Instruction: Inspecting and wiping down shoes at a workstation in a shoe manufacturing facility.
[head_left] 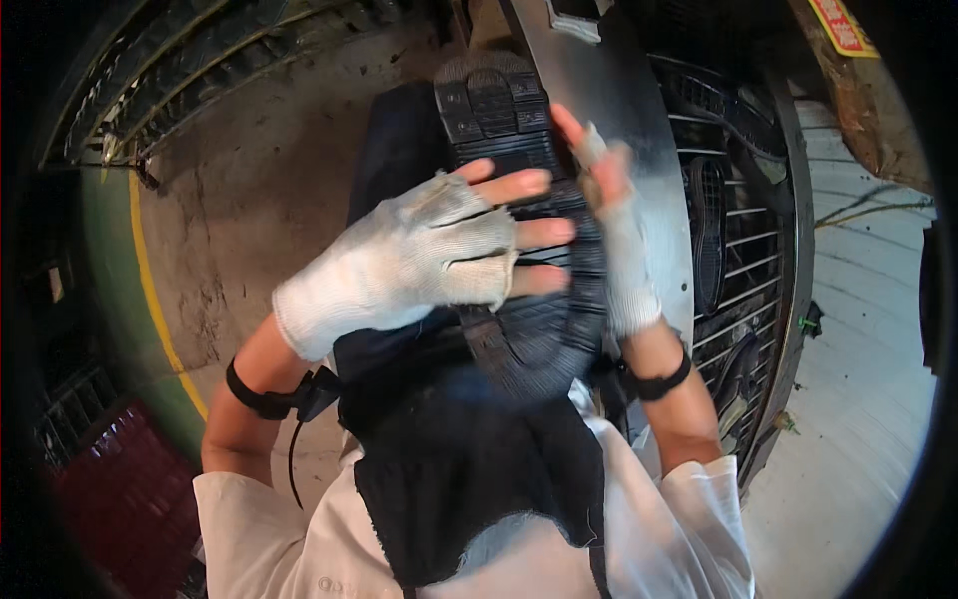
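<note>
Left hand [419, 250]: back upward, fingers spread rightward across black shoe sole [539, 344]. Right hand [617, 215]: fingers forward at sole's right edge, blurred; cannot tell if pinching. Sole lies lengthwise before black apron [479, 479], beside metal bench [659, 150].

The sole [534, 349] looks like ridged black rubber. Partly over it, a ribbed knit-cloth glove [369, 270] has frayed finger edges; right of it is a smooth, shiny metal bench [666, 235]; below it, a matt cloth apron [469, 479].
</note>
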Motion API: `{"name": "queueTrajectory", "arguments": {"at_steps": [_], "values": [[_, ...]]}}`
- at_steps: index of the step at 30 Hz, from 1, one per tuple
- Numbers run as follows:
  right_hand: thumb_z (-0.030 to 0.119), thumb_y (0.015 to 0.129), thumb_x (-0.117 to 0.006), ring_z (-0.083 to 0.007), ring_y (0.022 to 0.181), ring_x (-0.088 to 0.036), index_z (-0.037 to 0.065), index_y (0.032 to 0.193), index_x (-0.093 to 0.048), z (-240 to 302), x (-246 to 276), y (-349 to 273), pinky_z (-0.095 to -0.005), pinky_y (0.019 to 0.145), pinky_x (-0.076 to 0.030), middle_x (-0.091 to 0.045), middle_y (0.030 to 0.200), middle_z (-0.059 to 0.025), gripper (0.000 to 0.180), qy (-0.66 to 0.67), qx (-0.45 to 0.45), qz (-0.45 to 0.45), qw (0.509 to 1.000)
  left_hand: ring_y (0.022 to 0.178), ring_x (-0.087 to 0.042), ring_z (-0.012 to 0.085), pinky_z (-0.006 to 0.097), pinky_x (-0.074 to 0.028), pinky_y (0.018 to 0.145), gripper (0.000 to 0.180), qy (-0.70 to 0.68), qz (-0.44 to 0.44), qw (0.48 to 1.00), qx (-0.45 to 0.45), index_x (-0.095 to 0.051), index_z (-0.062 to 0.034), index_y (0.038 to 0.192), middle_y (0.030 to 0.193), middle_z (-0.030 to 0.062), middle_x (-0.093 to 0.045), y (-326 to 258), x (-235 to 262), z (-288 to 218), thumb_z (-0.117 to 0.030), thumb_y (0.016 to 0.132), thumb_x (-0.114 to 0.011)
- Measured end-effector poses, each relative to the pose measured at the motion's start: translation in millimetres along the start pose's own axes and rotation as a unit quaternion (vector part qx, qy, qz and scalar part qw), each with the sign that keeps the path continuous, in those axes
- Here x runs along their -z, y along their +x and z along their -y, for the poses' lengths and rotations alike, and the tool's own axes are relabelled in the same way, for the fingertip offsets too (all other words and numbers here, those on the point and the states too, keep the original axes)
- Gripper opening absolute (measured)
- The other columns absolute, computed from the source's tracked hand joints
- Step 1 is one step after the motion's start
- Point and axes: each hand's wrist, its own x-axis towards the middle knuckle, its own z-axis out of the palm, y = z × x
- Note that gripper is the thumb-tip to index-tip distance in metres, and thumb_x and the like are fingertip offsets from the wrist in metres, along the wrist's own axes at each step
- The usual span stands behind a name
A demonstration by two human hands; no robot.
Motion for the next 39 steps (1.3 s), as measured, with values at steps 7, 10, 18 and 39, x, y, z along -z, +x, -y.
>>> {"name": "queueTrajectory", "arguments": {"at_steps": [7,10,18,39], "values": [[0.026,0.103,-0.069,-0.0169,0.108,-0.069,-0.001,0.145,-0.063,-12.6,8.0,50.2,-0.0312,0.101,-0.053,-0.072,0.124,-0.0083,0.051,-0.123,-0.081,-0.03,0.989,0.155,-0.041,0.0304,0.047,-0.029,0.129,0.058,-0.265,-0.255,0.885,0.287,-0.054,-0.007,0.155,0.165,0.0165,-0.046,-39.6,-29.2,39.9,-0.017,0.099,-0.066],[0.024,0.094,-0.078,-0.0166,0.09,-0.071,0.0,0.13,-0.073,-9.3,4.9,90.9,-0.0312,0.086,-0.055,-0.073,0.096,-0.0112,0.044,-0.302,0.009,-0.024,0.953,0.136,-0.056,0.0199,0.034,-0.041,0.116,0.058,-0.35,-0.303,0.802,0.376,-0.049,-0.0022,0.157,0.151,0.0101,-0.06,15.2,-28.8,74.4,-0.025,0.105,-0.063],[0.027,0.079,-0.091,-0.0324,0.127,-0.065,0.011,0.111,-0.081,32.4,11.6,26.6,-0.0412,0.111,-0.047,-0.075,0.117,-0.0151,0.037,-0.294,0.019,0.111,0.949,0.134,-0.052,0.0395,0.05,-0.036,0.119,0.06,-0.19,-0.16,0.916,0.314,-0.068,-0.013,0.14,0.138,0.0134,-0.062,-13.8,-13.8,15.5,-0.037,0.087,-0.08],[0.015,0.083,-0.088,-0.0136,0.1,-0.056,0.007,0.123,-0.066,-21.9,7.7,78.3,-0.0326,0.096,-0.047,-0.065,0.115,-0.0018,0.046,-0.081,-0.141,-0.001,0.987,0.11,-0.061,0.0273,0.037,-0.051,0.097,0.052,-0.417,-0.256,0.755,0.437,-0.063,-0.0054,0.132,0.123,0.0131,-0.063,27.1,-33.7,76.9,-0.019,0.086,-0.083]]}}
